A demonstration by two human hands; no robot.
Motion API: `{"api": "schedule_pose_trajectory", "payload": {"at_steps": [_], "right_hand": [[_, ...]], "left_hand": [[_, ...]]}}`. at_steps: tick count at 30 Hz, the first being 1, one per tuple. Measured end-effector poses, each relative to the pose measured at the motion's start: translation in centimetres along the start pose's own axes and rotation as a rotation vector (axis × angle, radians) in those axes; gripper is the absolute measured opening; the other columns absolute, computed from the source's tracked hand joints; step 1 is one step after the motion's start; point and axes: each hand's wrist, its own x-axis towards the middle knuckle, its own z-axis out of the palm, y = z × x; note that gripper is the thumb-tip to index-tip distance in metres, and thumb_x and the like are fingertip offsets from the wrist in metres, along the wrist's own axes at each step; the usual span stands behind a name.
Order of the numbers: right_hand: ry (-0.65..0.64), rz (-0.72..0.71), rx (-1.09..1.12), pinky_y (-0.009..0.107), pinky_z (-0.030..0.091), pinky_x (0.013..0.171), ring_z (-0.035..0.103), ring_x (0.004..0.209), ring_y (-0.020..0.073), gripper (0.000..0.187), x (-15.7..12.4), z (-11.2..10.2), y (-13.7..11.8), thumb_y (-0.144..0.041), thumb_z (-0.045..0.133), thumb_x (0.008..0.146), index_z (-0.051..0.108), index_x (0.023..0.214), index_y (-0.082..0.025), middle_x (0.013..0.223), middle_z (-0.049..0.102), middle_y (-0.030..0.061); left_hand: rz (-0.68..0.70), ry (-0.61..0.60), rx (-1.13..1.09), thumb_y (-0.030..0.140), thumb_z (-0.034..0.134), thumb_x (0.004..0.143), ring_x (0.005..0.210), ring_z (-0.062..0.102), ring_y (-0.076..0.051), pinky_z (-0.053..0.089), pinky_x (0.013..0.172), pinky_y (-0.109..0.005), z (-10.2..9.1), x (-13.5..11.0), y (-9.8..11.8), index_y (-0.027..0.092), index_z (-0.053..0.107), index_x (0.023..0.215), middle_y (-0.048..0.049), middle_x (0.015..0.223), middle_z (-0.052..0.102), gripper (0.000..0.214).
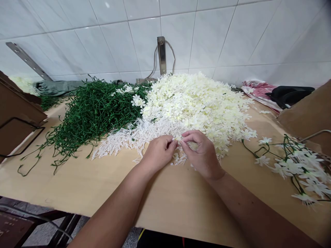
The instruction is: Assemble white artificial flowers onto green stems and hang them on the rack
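Fingertip to fingertip, my left hand (160, 148) and my right hand (201, 153) meet over the front of the piles. Between their closed fingers is a small pale artificial flower (177, 137), partly covered by the fingertips. Just behind the hands lies a heap of thin white stamens (139, 132). A large mound of cream-white flower heads (196, 101) rises beyond them. To the left spreads a tangled pile of green plastic stems (98, 106). A few loose white bits lie on the table under the fingers.
Flowers on green stems (292, 165) lie at the right of the wooden table (186, 203). Cardboard boxes (18, 113) stand at both sides. A metal bracket (161, 55) is on the tiled wall (207, 34). Cloth and a black item (289, 94) lie at the back right.
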Motion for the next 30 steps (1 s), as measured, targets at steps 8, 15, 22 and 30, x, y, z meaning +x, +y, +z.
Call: {"api": "schedule_pose_trajectory", "payload": {"at_steps": [8,15,22,30], "right_hand": [[-0.026,-0.047,-0.072,0.037,0.046,0.081,0.057,0.09,0.0203,0.009,0.19,-0.08,-0.19,-0.014,0.053,0.074,0.053,0.068,-0.021,0.091,0.058,0.0086],[-0.017,-0.013,-0.018,0.038,0.048,0.079,0.058,0.087,0.0197,0.008,0.1,0.31,0.01,-0.013,0.053,0.073,0.052,0.068,-0.019,0.089,0.06,0.0089],[-0.015,0.191,0.213,0.033,0.053,0.074,0.057,0.091,0.0182,0.005,0.14,0.27,0.23,-0.018,0.057,0.071,0.053,0.067,-0.019,0.094,0.055,0.0084],[-0.089,0.385,0.481,0.035,0.051,0.074,0.061,0.08,0.0173,0.012,-0.04,0.45,0.45,-0.027,0.062,0.07,0.054,0.068,-0.017,0.091,0.061,0.0073]], "left_hand": [[-0.015,-0.036,-0.036,0.031,0.039,0.081,0.053,0.044,-0.012,0.028,0.05,-0.024,0.12,-0.03,-0.05,0.018,0.052,0.057,0.0009,0.054,0.051,0.031],[0.095,0.006,0.059,0.024,0.038,0.082,0.058,0.045,-0.013,0.03,0.054,-0.024,-0.17,-0.04,0.26,0.018,0.044,0.058,0.0005,0.06,0.05,0.026],[0.188,0.04,0.168,0.019,0.037,0.083,0.061,0.045,-0.013,0.03,0.056,-0.024,-0.19,-0.24,0.43,0.018,0.043,0.061,-0.0004,0.065,0.049,0.023],[0.24,0.05,0.209,0.013,0.038,0.081,0.063,0.046,-0.013,0.03,0.055,-0.024,0.09,-0.49,0.62,0.018,0.049,0.065,-0.0017,0.069,0.052,0.02]]}}
